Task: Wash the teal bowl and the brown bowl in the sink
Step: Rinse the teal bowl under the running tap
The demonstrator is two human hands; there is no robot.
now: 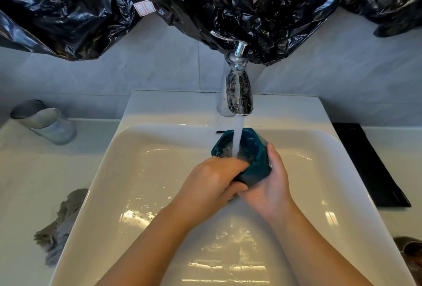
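White bathroom sink [159, 171], faucet [237, 93] running, teal bowl [253, 171] held right under it.
Bowl's tipped into the water stream [238, 137]. The left hand [212, 183] hooks its fingers over the near rim and the right hand [269, 189] wraps round the outside. There's a grey rag [61, 224] way left of the faucet, and far right, cut off at the edge, what might be the brown bowl [411, 253].

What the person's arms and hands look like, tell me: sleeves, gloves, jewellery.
The left forearm and right forearm are bare to the frame's edge, no sleeves showing. The left hand and right hand wear no gloves; no ring, watch or bracelet is visible.
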